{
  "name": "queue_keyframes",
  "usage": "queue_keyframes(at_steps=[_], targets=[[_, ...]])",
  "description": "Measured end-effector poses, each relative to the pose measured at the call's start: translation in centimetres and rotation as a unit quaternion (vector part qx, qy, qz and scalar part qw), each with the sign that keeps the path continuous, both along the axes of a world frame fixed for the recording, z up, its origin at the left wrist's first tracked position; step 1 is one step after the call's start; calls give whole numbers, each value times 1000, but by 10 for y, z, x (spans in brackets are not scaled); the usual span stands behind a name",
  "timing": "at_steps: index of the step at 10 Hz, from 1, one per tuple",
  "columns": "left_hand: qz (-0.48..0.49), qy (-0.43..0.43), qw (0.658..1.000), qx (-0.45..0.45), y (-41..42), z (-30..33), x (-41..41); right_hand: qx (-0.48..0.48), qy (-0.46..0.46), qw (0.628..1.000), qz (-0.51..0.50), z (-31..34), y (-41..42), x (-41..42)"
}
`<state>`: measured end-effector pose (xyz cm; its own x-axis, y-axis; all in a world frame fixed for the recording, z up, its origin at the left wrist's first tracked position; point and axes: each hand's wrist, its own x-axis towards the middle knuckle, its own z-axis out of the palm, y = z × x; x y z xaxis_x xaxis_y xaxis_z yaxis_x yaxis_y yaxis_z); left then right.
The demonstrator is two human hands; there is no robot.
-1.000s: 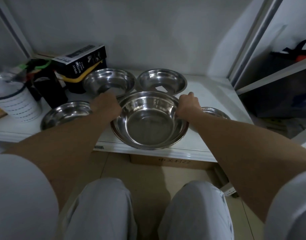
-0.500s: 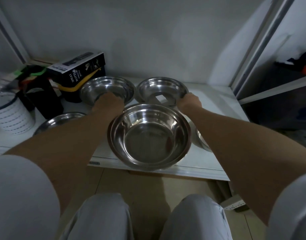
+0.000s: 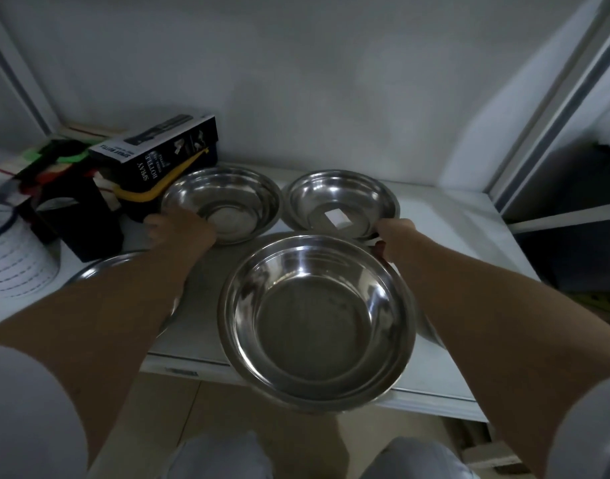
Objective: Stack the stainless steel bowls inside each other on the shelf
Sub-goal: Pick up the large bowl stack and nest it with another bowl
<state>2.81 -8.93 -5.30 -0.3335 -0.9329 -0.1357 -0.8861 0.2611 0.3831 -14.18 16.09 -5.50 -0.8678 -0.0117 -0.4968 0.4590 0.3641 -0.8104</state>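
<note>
A large stainless steel bowl (image 3: pixel 317 316) sits front and centre, overhanging the white shelf (image 3: pixel 462 236) edge. My right hand (image 3: pixel 395 236) grips its far right rim, just in front of the back-right bowl (image 3: pixel 341 205), which has a white label inside. My left hand (image 3: pixel 182 226) is closed over the near-left rim of the back-left bowl (image 3: pixel 227 202). Another bowl (image 3: pixel 99 271) lies at the front left, mostly hidden under my left forearm. Part of one more bowl (image 3: pixel 433 335) shows under my right forearm.
A black spray-bottle box (image 3: pixel 158 157) stands behind the back-left bowl. A black holder (image 3: pixel 78 223) and a white striped container (image 3: pixel 16 261) fill the shelf's left end. A metal upright (image 3: pixel 556 98) bounds the right side. My knees and the floor are below.
My left hand let go of the large bowl and moved back to the back-left bowl. The large bowl came forward over the shelf edge, held on the right only.
</note>
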Motion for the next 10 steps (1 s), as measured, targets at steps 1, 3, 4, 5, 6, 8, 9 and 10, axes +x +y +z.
queue_keyframes(at_steps=[1, 3, 4, 5, 6, 8, 9, 10], targets=[[-43, -16, 999, 23, -5, -1, -2, -55, 2, 998, -27, 6, 2, 1], [-86, -15, 996, 20, 18, 5, -15, -167, 65, 981, -79, 36, 17, -11], [-102, 31, 994, 30, 39, 5, -37, -173, 77, 980, -67, 50, 12, -11], [-114, 52, 991, 52, 58, 8, -47, -152, 79, 985, -35, 55, -4, -2], [-121, 70, 989, 44, 57, 13, -45, -141, 67, 988, -7, 56, -22, 5], [-109, 160, 978, 72, 43, 29, -41, -108, 68, 990, 56, 51, -57, 15], [-86, 212, 968, 100, 37, 23, -58, -71, 87, 990, 88, 43, -68, 14], [-68, 203, 974, 80, 29, 12, -61, 43, 136, 983, 120, 30, -73, 8]])
